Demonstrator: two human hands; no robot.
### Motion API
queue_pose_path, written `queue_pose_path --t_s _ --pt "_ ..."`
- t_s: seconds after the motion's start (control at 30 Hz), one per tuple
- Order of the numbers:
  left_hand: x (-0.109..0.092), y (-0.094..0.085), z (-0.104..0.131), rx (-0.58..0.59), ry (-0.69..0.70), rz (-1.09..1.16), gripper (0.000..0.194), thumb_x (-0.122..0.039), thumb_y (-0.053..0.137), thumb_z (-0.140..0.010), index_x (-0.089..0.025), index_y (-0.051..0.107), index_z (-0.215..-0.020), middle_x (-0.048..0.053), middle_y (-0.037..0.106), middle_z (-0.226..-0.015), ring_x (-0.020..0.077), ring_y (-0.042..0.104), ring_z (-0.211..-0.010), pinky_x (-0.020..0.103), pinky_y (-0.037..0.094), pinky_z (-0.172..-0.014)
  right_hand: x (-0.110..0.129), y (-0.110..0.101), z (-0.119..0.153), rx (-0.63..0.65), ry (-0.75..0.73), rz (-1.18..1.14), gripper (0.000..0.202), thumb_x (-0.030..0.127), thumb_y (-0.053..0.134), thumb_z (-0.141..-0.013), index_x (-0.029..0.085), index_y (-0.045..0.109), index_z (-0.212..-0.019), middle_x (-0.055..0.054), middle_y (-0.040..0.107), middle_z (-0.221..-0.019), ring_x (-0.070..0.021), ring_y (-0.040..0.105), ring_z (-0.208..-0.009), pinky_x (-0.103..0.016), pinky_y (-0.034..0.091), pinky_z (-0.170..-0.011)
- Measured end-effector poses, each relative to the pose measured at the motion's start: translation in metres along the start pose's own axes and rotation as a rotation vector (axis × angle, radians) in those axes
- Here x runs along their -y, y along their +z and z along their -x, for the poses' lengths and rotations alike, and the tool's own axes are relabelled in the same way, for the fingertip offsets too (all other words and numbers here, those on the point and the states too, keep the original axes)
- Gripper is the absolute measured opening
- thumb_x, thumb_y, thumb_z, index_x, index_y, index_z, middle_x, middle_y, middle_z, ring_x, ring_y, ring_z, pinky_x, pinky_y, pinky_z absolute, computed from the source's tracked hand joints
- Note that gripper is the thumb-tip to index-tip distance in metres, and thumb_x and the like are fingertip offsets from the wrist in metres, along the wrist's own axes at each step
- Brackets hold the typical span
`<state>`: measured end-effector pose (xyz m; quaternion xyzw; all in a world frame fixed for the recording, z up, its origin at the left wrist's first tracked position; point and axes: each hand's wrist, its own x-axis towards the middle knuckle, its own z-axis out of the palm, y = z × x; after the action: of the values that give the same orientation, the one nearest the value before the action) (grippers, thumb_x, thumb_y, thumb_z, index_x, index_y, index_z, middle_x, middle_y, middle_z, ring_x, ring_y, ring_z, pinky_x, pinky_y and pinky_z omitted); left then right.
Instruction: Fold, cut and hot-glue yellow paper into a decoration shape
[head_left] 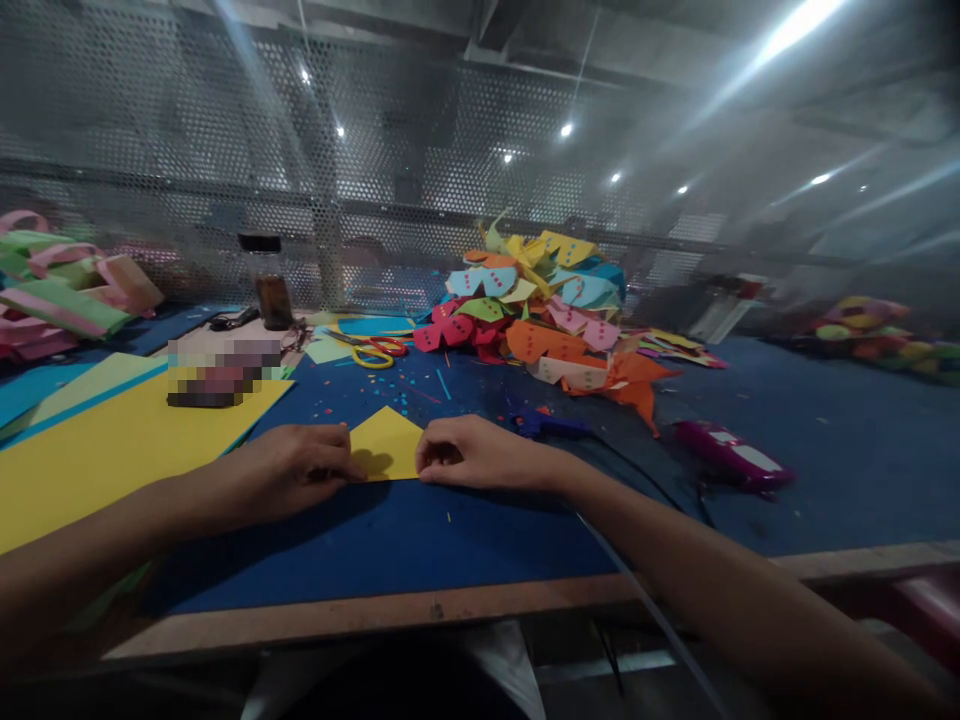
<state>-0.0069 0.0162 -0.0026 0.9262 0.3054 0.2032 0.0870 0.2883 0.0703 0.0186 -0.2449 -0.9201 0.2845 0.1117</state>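
A piece of yellow paper, folded to a point at the top, lies on the blue tabletop in front of me. My left hand is closed at its left corner, fingers curled and pressed down there. At the right corner my right hand pinches the same paper between thumb and fingers. The paper's lower edge runs straight between both hands. Just beyond the right hand rests a blue glue gun with a dark cord. Scissors with yellow and red handles lie farther back.
Large yellow sheets lie at the left, under a blurred-out object. A jar with a dark lid stands behind. Colourful folded-paper shapes are heaped at centre back. A purple device sits at right. The wooden table edge is nearest me.
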Motion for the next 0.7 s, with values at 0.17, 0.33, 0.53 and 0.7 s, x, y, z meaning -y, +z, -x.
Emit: queue_pose_path --t_s 0.17,0.33,0.53,0.7 --pt "-0.002 0.0012 -0.0006 -0.018 0.003 0.029 0.032 -0.009 0.054 -0.097 -0.026 0.078 -0.109 0.001 0.069 -0.088 0.0121 0.069 -0.075 0.019 0.049 -0.067 0.0036 0.0004 0.0015 -0.022 0.013 0.051 0.008 0.017 0.069 -0.091 0.014 0.075 -0.096 -0.004 0.073 -0.091 -0.0146 0.065 -0.08 -0.024 0.047 -0.072" --pt "-0.0001 0.0043 -0.0016 -0.025 -0.023 0.056 0.023 -0.014 0.057 -0.098 -0.023 0.077 -0.102 0.001 0.068 -0.086 0.012 0.067 -0.073 0.021 0.05 -0.068 0.0041 0.0009 0.0018 -0.022 0.008 0.056 0.007 0.016 0.069 -0.09 0.014 0.075 -0.094 -0.004 0.073 -0.092 -0.0144 0.065 -0.08 -0.024 0.048 -0.072" --pt "0.0034 0.0065 -0.002 -0.043 -0.029 0.002 0.021 -0.018 0.056 -0.099 -0.019 0.074 -0.089 0.002 0.068 -0.083 0.0124 0.067 -0.07 0.021 0.047 -0.063 0.0032 0.0014 0.0008 -0.026 0.002 0.053 0.007 0.015 0.069 -0.09 0.014 0.074 -0.094 -0.004 0.073 -0.09 -0.0145 0.065 -0.079 -0.024 0.048 -0.071" --pt "-0.001 0.0031 -0.0035 -0.036 -0.028 -0.012 0.022 -0.02 0.055 -0.099 -0.019 0.074 -0.087 0.002 0.068 -0.078 0.0126 0.065 -0.067 0.02 0.045 -0.06 0.0019 0.0012 0.0009 -0.013 -0.003 0.038 0.007 0.017 0.069 -0.091 0.014 0.075 -0.094 -0.004 0.073 -0.091 -0.0149 0.065 -0.079 -0.024 0.047 -0.072"
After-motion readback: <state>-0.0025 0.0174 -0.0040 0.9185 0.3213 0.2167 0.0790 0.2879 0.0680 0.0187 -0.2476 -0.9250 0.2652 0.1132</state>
